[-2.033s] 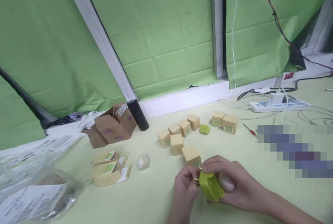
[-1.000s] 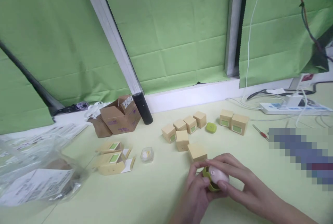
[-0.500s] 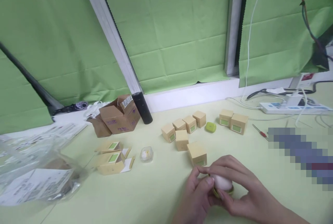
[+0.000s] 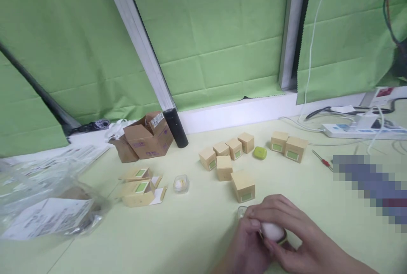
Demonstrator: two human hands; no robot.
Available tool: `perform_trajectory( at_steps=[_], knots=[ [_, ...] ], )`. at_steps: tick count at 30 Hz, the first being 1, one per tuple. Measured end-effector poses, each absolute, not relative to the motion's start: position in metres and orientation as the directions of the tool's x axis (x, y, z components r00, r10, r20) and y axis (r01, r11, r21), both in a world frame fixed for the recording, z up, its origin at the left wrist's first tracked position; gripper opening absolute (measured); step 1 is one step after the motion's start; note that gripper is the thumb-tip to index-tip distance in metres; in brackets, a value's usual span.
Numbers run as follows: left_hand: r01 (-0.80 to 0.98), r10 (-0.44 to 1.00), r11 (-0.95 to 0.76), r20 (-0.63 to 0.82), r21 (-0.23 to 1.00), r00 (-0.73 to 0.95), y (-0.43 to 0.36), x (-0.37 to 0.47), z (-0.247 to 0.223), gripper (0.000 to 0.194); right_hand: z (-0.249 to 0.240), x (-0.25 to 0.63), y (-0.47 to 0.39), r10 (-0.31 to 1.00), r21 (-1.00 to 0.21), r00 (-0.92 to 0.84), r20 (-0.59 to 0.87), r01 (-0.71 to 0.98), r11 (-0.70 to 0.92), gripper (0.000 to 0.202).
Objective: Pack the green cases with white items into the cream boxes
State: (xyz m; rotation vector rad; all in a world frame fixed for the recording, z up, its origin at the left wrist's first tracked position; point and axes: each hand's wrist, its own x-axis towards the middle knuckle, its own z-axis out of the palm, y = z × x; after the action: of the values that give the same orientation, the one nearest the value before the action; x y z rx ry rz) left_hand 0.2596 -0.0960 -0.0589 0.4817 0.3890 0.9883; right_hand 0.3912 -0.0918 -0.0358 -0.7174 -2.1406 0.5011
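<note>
Near the front of the table, my left hand [image 4: 246, 244] and my right hand [image 4: 297, 229] are closed together around a small rounded white object [image 4: 272, 231] with a yellow-green rim. Its kind cannot be made out, as the fingers cover much of it. Right fingers arch over its top while the right thumb presses the near side. Just past my left fingers a clear plastic piece [image 4: 241, 211] pokes out, mostly hidden. Close beyond the hands stands a small tan cardboard box [image 4: 243, 185] with a green label.
Several similar tan boxes [image 4: 224, 168] stand farther back, near a yellow-green rounded case [image 4: 260, 152]. Opened boxes [image 4: 136, 193] and a clear container [image 4: 181, 184] are to the left. A brown carton [image 4: 149, 138], black cylinder [image 4: 175, 128], plastic bag [image 4: 47, 214], screwdriver [image 4: 322, 161] and power strip [image 4: 337, 131] lie around.
The clear plastic piece now shows past my left fingers. My hands have shifted slightly on the white object, which is still held. The whole view has moved a little.
</note>
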Motion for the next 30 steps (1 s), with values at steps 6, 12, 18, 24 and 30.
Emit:
perform_trajectory(
  at_steps=[6,12,18,24,30],
  knots=[
    [-0.687,0.881,0.38,-0.015,0.62,0.474,-0.097,0.261,-0.07,0.019,-0.032,0.383,-0.098,0.573,-0.432,-0.409,0.71,0.39,0.813,0.039],
    [-0.616,0.876,0.331,0.01,0.715,0.483,-0.098,0.26,-0.074,0.017,-0.026,0.381,-0.102,0.549,-0.35,-0.421,0.722,0.461,0.815,0.039],
    [-0.664,0.889,0.345,-0.005,0.664,0.458,-0.095,0.261,-0.077,0.018,-0.027,0.386,-0.101,0.627,-0.47,-0.48,0.614,0.415,0.779,0.044],
    [-0.624,0.908,0.318,-0.039,0.713,0.417,-0.096,0.26,-0.074,0.019,-0.017,0.393,-0.101,0.758,-0.696,-0.507,0.411,0.362,0.62,0.039],
    [-0.51,0.888,0.336,-0.086,0.792,0.451,-0.094,0.256,-0.088,0.024,-0.01,0.395,-0.105,0.825,-0.769,-0.495,0.273,0.402,0.496,0.059]
  ],
)
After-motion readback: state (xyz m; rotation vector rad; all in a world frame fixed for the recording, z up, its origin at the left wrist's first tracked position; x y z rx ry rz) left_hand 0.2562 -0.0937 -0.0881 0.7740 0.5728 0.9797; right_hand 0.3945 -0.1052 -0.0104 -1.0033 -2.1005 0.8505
